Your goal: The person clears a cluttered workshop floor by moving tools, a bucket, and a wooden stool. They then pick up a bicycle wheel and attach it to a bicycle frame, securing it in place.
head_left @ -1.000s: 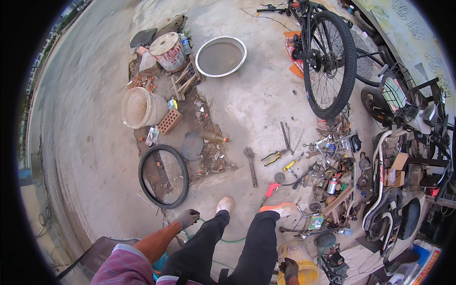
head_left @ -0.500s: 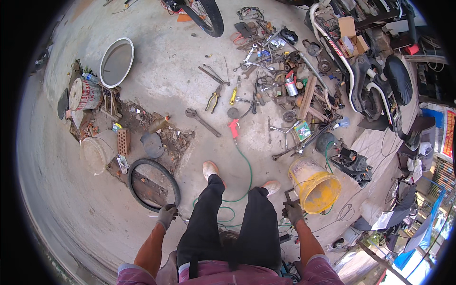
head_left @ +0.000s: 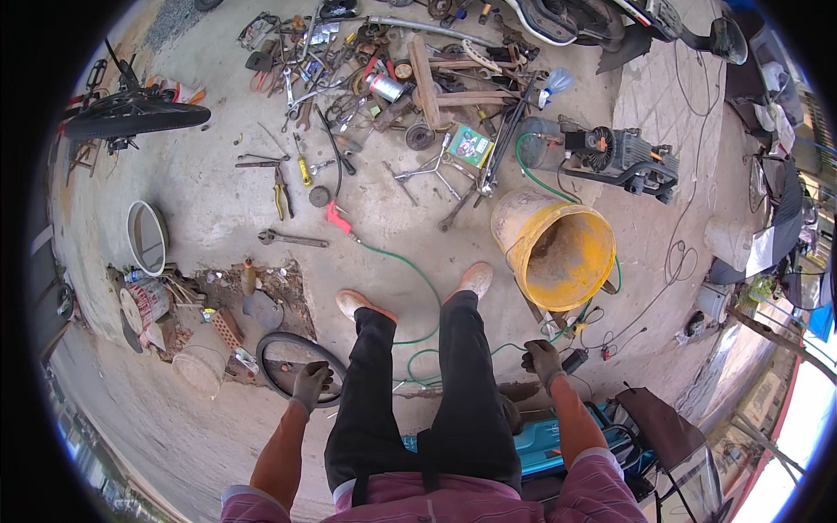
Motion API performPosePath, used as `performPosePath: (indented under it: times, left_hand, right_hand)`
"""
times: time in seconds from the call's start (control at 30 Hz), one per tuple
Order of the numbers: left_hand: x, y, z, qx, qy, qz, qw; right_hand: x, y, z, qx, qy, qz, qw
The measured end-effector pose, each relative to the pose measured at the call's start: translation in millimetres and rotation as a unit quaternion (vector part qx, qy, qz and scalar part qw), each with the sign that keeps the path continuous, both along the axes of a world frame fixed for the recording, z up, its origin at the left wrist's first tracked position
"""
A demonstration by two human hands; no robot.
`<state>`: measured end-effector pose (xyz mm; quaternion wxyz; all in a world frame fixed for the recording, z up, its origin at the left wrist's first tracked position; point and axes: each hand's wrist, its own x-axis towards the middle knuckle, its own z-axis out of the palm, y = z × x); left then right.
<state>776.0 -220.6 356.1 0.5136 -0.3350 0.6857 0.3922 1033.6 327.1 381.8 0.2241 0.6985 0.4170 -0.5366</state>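
My left hand point(head_left: 311, 383), in a grey glove, hangs with its fingers curled in. Below it on the ground lies a black tyre point(head_left: 266, 349), its right edge partly hidden by the hand. My right hand point(head_left: 542, 359), gloved too, is also curled, and nothing sticks out of it. The nearest thing beyond it is a large yellow-stained bucket point(head_left: 514, 228), tipped so its mouth faces me; I see no contact. A green hose point(head_left: 410, 270) runs between my feet to a red air gun point(head_left: 338, 217) on the concrete.
Scattered tools and parts lie ahead, with an adjustable wrench point(head_left: 293, 239), pliers point(head_left: 282, 193) and a four-way wrench point(head_left: 434, 170). A compressor point(head_left: 623, 157) stands at right. Left are a broken-up pit, a white bucket point(head_left: 199, 362), a basin point(head_left: 146, 238) and a bicycle point(head_left: 139, 122). Behind my legs is something turquoise point(head_left: 540, 444).
My view has turned to the right, so the surroundings have swung leftward. My right foot is farther forward. Both hands still hang at my sides, curled; turquoise has come into view behind my legs.
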Motion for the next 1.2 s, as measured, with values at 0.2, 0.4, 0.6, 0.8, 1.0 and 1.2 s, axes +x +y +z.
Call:
performPosePath:
  times: [0.2,0.4,0.6,0.8,1.0,1.2]
  left_hand:
    - [-20.7,86.9,1.2,0.028,0.018,-0.079,0.996]
    - [-25.8,166.8,19.5,0.011,0.017,-0.152,0.988]
    - [-20.7,243.7,32.5,0.042,0.037,-0.163,0.985]
    - [-26.0,269.4,38.3,0.05,0.031,-0.194,0.979]
    - [-38.2,243.7,25.6,0.004,0.022,-0.226,0.974]
    - [-46.1,227.9,25.6,-0.019,0.016,-0.223,0.975]
  right_hand:
    - [50.4,46.1,-24.4,0.029,0.005,-0.079,0.996]
    - [68.9,108.0,-62.4,0.037,0.039,-0.154,0.987]
    - [58.3,147.3,-99.8,0.021,0.049,-0.173,0.984]
    - [51.1,154.5,-141.9,0.069,0.125,-0.149,0.979]
    - [31.2,159.2,-128.1,0.128,0.135,-0.22,0.958]
    - [26.6,170.0,-102.5,0.154,0.154,-0.308,0.926]
